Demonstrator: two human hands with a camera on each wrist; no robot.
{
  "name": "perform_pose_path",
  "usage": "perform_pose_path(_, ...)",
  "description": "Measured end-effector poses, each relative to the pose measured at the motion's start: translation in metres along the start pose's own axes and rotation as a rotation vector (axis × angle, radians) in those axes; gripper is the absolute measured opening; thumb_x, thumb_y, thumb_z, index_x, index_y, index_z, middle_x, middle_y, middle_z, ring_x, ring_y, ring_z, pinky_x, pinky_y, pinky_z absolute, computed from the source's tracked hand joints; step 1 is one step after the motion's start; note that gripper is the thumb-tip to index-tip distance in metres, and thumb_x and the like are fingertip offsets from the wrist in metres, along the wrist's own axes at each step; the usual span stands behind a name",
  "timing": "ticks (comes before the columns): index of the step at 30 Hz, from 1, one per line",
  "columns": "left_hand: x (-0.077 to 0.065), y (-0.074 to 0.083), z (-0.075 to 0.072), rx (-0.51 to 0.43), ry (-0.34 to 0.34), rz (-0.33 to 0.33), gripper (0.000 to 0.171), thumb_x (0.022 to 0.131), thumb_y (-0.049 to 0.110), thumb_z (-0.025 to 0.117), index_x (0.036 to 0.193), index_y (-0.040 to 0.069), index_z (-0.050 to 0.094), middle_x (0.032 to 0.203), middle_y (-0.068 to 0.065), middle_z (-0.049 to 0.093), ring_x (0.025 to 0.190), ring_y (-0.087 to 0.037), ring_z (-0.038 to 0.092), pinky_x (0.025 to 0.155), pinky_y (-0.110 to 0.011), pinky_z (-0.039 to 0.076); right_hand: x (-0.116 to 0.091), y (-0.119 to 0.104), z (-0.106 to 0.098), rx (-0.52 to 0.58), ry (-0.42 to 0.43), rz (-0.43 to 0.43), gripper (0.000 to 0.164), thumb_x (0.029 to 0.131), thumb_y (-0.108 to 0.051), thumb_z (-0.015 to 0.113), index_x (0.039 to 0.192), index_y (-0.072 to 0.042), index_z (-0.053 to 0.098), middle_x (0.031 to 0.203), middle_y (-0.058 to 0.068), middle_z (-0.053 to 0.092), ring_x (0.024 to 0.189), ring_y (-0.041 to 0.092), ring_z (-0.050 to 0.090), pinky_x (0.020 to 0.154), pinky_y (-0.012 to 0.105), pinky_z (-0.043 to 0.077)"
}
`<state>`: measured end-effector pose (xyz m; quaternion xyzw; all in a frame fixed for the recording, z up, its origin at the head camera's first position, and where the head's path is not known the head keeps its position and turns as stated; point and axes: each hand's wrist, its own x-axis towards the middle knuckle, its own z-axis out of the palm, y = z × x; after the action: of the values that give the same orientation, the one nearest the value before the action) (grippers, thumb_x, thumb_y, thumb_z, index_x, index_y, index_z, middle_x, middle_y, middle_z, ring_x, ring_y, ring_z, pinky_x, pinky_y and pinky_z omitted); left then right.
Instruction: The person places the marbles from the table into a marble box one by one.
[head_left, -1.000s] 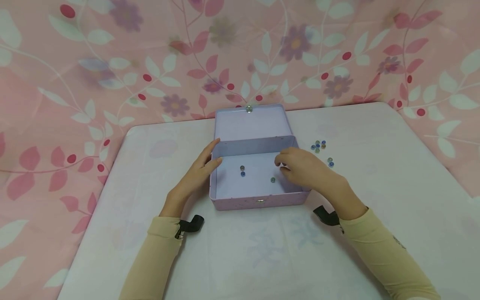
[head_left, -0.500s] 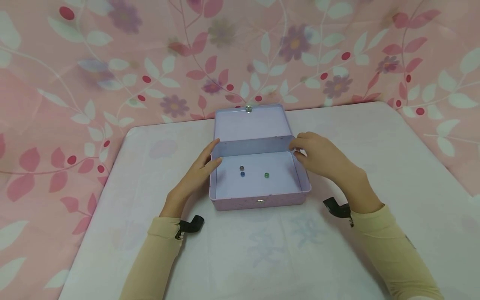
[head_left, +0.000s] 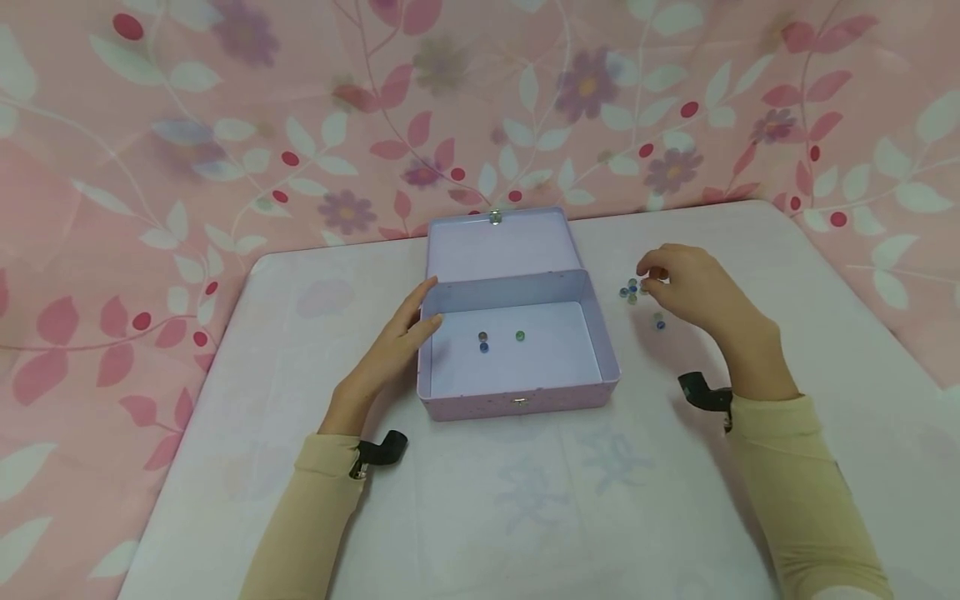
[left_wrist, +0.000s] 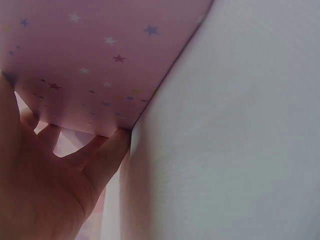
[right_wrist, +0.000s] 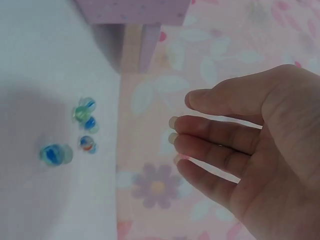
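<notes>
A lilac tin box [head_left: 517,404] stands with its lid raised at the back. Three marbles lie on its floor: a brown one [head_left: 483,337], a blue one [head_left: 483,347] and a green one [head_left: 521,336]. My left hand [head_left: 390,346] rests against the box's left side, thumb tip at the rim; in the left wrist view its fingers [left_wrist: 107,155] touch the star-printed outer wall. Right of the box, my right hand [head_left: 697,287] hovers over a cluster of glass marbles [head_left: 628,292]. Its fingers are gently bent and, in the right wrist view, hold nothing.
A pair of marbles [head_left: 659,322] lies just in front of the cluster. White cloth covers the table [head_left: 525,508], and a pink floral curtain [head_left: 315,108] hangs behind it. A small black wrist-worn device [head_left: 705,392] projects from each sleeve.
My right hand has moved out of the box, over its right wall, to the marbles on the table. Inside, the green marble has rolled left and back. My left hand has stayed put.
</notes>
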<state>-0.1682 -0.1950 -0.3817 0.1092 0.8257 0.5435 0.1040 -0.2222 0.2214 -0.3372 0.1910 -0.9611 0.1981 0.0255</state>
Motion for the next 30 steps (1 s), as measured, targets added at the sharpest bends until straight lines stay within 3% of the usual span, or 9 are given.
perform_pose_path(10,0.001,-0.003,-0.001,0.001,0.0,-0.007,0.065,0.104,0.03,0.049,0.16,0.028,0.017,0.168,0.004,0.01,0.156,-0.026,0.01,0.127,-0.048,0.013,0.009,0.03,0.021,0.01,-0.035,0.077,0.024,0.087,-0.005,0.055,0.104,0.0,0.071,0.086,0.015,0.064,0.08,0.029,0.056,0.07,0.039,0.044)
perform_pose_path(20,0.013,-0.034,0.0,0.022,0.041,0.034,0.061,0.103,0.042,0.05,0.155,0.045,0.019,0.166,0.016,0.011,0.155,-0.016,0.01,0.127,-0.045,0.012,0.019,0.05,0.038,-0.009,-0.07,0.092,0.027,0.089,-0.007,0.054,0.109,0.002,0.069,0.086,0.016,0.061,0.079,0.029,0.054,0.067,0.037,0.041)
perform_pose_path(24,0.013,-0.035,0.001,0.032,0.042,0.051,0.06,0.102,0.043,0.05,0.154,0.047,0.02,0.165,0.017,0.012,0.155,-0.016,0.01,0.127,-0.047,0.013,0.021,0.055,0.041,-0.008,-0.102,0.089,0.027,0.089,-0.007,0.053,0.109,0.003,0.069,0.084,0.015,0.06,0.077,0.028,0.053,0.066,0.037,0.041)
perform_pose_path(30,0.011,-0.029,0.002,0.018,0.038,0.032,0.061,0.103,0.038,0.05,0.157,0.042,0.02,0.166,0.014,0.011,0.155,-0.016,0.009,0.127,-0.046,0.011,0.025,0.058,0.046,-0.006,-0.11,0.062,0.025,0.087,-0.003,0.053,0.104,0.005,0.07,0.086,0.017,0.063,0.082,0.031,0.055,0.075,0.044,0.045)
